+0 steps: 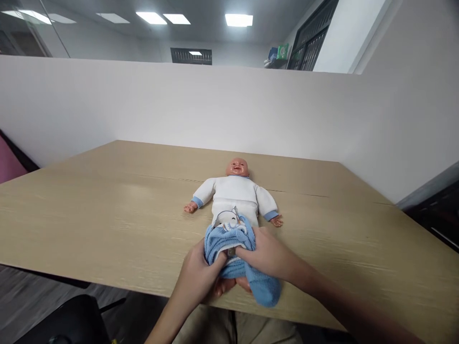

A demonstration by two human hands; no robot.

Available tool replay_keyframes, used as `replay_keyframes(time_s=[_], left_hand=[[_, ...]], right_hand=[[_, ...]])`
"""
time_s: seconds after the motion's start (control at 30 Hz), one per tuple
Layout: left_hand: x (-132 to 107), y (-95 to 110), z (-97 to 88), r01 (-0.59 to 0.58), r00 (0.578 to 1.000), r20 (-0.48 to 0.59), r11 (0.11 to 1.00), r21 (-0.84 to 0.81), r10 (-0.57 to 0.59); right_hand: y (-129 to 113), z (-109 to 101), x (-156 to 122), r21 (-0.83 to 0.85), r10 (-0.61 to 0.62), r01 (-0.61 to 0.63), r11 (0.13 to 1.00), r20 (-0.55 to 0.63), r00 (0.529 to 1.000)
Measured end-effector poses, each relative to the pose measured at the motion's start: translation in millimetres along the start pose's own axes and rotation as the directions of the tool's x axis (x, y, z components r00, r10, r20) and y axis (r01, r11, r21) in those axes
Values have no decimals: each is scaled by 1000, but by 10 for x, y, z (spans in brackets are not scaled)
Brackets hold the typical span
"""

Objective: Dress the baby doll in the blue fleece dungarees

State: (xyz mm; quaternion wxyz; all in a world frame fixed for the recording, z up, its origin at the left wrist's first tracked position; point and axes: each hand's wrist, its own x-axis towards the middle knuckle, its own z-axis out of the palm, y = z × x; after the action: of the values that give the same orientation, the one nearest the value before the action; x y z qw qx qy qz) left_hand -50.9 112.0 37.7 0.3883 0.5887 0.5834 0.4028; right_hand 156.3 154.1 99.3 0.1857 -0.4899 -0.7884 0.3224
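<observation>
Clothing (228, 235) of fluffy blue cloth is being held in a bunch over the lower body of a doll (238, 167), near the front edge of a wood-toned table (107, 215). One side of it is being pinched by the left hand (196, 273), the thumb being pressed on the front while the fingers are being hidden by the cloth. The opposite side is being pinched in like manner by the right hand (269, 252), the thumbs being held near each other but apart, at an opening with white trim. A rounded blue end (266, 289) of the clothing is being shown below the right hand, beside the doll's bare legs (224, 285).

A white top (236, 196) with blue cuffs (271, 215) is being worn by the doll, which is being supported on its back, arms spread, head directed away from the person. The table's far side is being bordered by a white wall (215, 105), above which lit ceiling panels (239, 20) are being seen.
</observation>
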Motion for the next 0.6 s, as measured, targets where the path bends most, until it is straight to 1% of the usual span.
replay_keyframes(time_s=[0.1,0.2,0.27,0.37,0.47,0.53,0.6], left_hand=[[61,-47,14,14,1000,16,999,29,-14],[155,-81,34,11,999,43,1000,17,-12],[245,-93,42,10,999,43,1000,13,-10],[421,-91,32,-7,999,41,1000,17,7],[565,-44,-13,-47,998,44,999,11,47],[572,14,-60,-62,997,53,998,-12,62],[487,74,-113,-52,995,81,997,-58,56]], right_hand=[[22,49,19,-16,23,-24,1000,-33,999],[53,74,69,3,40,-40,999,-56,998],[87,76,132,9,53,-52,999,-76,996],[161,48,278,21,99,-97,995,-97,990],[218,-29,419,32,126,-123,992,-115,985],[203,-102,448,42,143,-140,989,-100,985],[131,-174,405,68,176,-172,983,-51,983]])
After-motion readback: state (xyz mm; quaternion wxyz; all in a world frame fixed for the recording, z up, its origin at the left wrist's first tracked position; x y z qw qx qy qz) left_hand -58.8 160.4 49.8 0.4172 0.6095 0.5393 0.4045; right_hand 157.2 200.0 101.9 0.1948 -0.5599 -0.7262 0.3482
